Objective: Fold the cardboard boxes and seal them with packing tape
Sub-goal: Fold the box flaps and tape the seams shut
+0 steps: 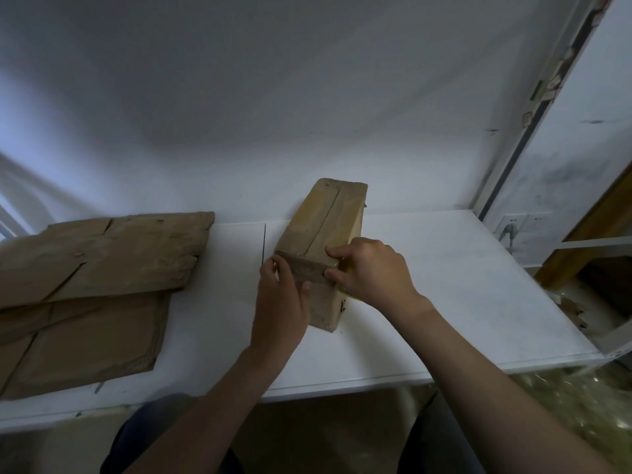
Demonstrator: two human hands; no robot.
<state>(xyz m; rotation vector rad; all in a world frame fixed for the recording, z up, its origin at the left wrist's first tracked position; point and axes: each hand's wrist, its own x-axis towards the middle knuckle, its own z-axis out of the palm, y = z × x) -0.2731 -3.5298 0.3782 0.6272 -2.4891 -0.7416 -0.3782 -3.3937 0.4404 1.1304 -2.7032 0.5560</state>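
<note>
Box point(325, 217) lies on the white tabletop point(444, 285), its long side running away from me, top flaps closed with the seam down the middle. I see a band of tape point(302, 268) across the top of its near face. Both hands are at that near end. The left hand point(280, 302) is at the box's near left corner, fingers point(273, 265) curled over the corner and thumb pressed on the near face, gripping the box. The right hand point(372, 271) is at the near right corner, fingers curled, index tip on the box's top and thumb on the edge just below, pinching the box where the tape ends. A yellow sliver point(352, 295) shows under that palm, against the box's right side; I cannot tell what it is. Left of the box, well apart, lies a stack of flat cardboard point(102, 268).
</note>
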